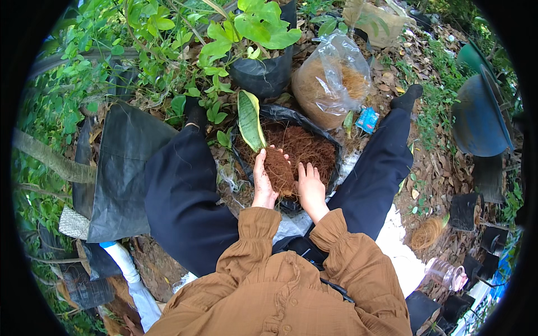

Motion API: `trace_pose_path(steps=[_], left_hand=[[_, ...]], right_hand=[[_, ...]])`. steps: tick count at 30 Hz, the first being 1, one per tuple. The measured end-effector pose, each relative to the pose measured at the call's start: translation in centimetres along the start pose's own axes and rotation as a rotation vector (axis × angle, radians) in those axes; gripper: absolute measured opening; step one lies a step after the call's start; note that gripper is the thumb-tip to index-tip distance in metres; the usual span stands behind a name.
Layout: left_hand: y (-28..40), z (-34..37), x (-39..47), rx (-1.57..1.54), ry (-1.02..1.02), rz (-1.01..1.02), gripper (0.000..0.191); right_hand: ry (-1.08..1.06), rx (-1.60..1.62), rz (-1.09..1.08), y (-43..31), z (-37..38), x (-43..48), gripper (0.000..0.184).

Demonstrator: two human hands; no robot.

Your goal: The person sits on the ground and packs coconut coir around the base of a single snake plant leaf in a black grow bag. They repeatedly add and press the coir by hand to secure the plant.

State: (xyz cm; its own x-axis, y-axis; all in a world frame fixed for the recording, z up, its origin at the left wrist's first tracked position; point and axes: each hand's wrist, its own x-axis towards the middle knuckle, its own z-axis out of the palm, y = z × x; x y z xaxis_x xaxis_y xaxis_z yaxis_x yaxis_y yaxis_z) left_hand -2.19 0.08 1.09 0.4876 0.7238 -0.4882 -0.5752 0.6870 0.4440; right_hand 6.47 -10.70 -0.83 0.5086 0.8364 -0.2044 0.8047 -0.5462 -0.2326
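My left hand [265,178] holds a clump of brown coir fibre [278,171] from its left side, with the fingertips showing behind it. A variegated snake plant leaf [251,119] with yellow edges stands up from the top of the clump. My right hand [312,187] lies palm down on the loose reddish-brown coir [311,147], just right of the clump, its fingers slightly apart and holding nothing that shows. The coir fills a black plastic bag [336,145] with an open top, which sits on the ground between my legs.
A clear plastic bag of coir fibre [325,84] and a blue packet [367,119] lie beyond the black bag. A potted leafy plant [262,73] stands at its upper left. Rightward are a fibre bundle [425,233], a pink clear bottle [445,274] and a blue tub [481,117].
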Motion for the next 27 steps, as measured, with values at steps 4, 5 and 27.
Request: trace_pose_path(steps=[4, 5, 27], left_hand=[[-0.2, -0.1, 0.2, 0.020, 0.013, 0.024, 0.043], [-0.2, -0.1, 0.2, 0.015, 0.015, 0.027, 0.043], [-0.2, 0.0, 0.5, 0.005, 0.014, -0.024, 0.048]], right_hand=[[0.047, 0.004, 0.054, -0.5, -0.7, -0.7, 0.054], [0.097, 0.003, 0.053, -0.6, -0.9, -1.1, 0.052], [0.273, 0.737, -0.013, -0.6, -9.6, -0.7, 0.021]])
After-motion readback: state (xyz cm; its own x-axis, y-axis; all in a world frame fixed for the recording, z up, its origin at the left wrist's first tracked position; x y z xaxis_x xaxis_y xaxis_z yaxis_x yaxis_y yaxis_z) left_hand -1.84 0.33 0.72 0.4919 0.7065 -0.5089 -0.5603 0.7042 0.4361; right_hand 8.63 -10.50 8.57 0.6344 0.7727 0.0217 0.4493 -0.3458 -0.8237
